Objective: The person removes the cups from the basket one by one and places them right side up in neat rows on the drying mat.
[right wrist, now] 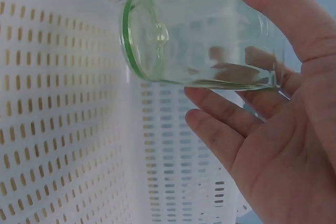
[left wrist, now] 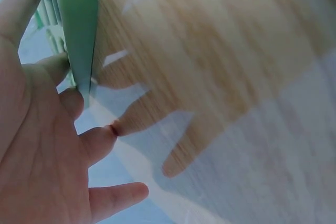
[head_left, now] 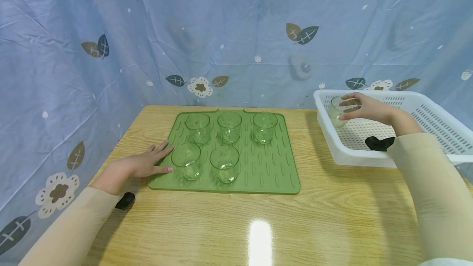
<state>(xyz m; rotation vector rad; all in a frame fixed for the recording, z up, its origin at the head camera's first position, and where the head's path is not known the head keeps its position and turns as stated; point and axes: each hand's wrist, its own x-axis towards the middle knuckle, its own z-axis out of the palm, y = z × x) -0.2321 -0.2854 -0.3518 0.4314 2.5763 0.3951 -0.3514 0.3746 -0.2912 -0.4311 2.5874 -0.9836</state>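
My right hand (head_left: pixel 363 108) grips a clear, green-tinted drinking glass (head_left: pixel 335 112) inside the white basket (head_left: pixel 343 157), near its left wall. In the right wrist view, the thumb and fingers curl about the glass (right wrist: pixel 194 35), whose thick base shows at left. My left hand (head_left: pixel 142 163) rests at the left edge of a green drying mat (head_left: pixel 258 175), fingers spread and straight, nothing held. Beside its thumb stands a front-row glass (head_left: pixel 186 161), with another front glass (head_left: pixel 225 164) to the right. Three glasses form the back row: left (head_left: pixel 198 128), middle (head_left: pixel 229 127) and right (head_left: pixel 264 127).
The wooden table (head_left: pixel 207 225) carries the mat and, at far right, the perforated basket. A blue patterned curtain (head_left: pixel 236 32) hangs behind and along the left side. Black wrist devices (head_left: pixel 125 201) show at both wrists. Ribbed mat surface extends right of the front glasses.
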